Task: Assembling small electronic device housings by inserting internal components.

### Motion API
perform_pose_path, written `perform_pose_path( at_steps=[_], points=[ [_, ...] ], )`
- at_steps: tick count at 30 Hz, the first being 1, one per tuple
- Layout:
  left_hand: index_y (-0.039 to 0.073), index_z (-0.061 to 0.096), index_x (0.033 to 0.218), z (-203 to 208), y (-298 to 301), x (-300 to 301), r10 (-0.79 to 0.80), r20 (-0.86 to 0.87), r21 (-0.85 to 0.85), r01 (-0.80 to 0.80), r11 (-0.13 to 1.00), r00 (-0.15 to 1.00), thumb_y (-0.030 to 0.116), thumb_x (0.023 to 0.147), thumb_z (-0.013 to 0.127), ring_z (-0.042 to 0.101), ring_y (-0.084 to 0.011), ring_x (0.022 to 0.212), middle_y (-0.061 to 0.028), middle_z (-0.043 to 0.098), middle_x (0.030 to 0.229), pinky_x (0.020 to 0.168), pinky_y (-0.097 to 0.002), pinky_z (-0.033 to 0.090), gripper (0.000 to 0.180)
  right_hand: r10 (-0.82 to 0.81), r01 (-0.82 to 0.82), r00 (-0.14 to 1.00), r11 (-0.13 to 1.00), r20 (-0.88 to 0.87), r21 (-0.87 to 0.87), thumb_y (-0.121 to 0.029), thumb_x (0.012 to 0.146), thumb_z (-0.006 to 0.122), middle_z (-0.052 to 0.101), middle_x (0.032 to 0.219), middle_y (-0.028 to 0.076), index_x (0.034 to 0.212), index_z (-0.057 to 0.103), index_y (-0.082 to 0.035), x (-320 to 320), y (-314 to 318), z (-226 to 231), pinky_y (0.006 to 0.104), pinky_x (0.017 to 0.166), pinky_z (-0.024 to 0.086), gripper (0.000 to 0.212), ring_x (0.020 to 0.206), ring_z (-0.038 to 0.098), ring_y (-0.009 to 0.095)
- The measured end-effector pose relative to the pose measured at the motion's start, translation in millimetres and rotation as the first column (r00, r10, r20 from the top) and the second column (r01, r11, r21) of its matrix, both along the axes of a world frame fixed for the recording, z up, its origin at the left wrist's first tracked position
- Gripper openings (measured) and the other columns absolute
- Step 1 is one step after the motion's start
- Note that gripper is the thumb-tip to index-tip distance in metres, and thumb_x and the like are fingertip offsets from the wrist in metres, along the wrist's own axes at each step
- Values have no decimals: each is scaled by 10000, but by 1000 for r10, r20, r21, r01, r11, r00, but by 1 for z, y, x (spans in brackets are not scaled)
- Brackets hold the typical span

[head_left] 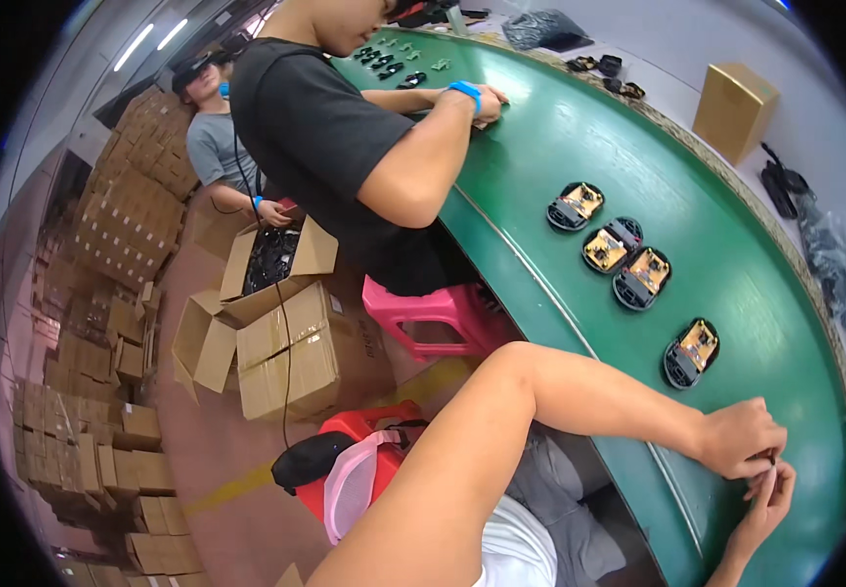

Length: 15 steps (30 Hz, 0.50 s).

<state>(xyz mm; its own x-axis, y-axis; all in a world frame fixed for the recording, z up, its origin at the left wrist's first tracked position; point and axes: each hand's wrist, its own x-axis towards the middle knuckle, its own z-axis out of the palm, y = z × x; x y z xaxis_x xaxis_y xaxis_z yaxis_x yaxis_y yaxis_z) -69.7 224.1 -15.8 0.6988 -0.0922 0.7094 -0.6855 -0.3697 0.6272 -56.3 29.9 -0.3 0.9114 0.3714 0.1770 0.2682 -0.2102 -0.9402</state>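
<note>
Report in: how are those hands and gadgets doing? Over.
Left hand, right hand together; anything held too small to tell. Four open gadgets on table. Co-worker farther along.

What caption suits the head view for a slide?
Left hand and right hand close together over a green worktop, near four open black oval units; a co-worker in black farther along.

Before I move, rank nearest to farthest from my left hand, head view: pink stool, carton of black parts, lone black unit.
1. Lone black unit: on the green table, just beyond your left hand.
2. Pink stool: left, beside the table.
3. Carton of black parts: farther left.
</note>
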Motion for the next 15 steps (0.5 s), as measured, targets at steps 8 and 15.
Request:
perform_pose_path(
  at_steps=[8, 15],
  points=[
    [68, 579, 886, 10, 4, -1, -26, 32, 24, 26, 999, 999, 243, 771, 720, 608, -269, 791, -69, 610, 810, 780, -408, 407, 252, 4, -4, 1000, 1000, 28, 5, -197, 1047, 508, 487, 820, -11, 1030, 552, -17, 0, 2, 8, 199, 589, 324, 186, 685, 419, 46],
    [70, 589, 885, 11, 5, -1, -20, 25, 10, 20, 1000, 999, 196, 793, 693, 611, -267, 798, -70, 612, 817, 786, -404, 418, 188, -6, 5, 999, 1000, 33, 14, -205, 1045, 510, 485, 791, -15, 1027, 553, -21, -3, 7, 14, 191, 584, 326, 189, 687, 429, 40]
  ],
)
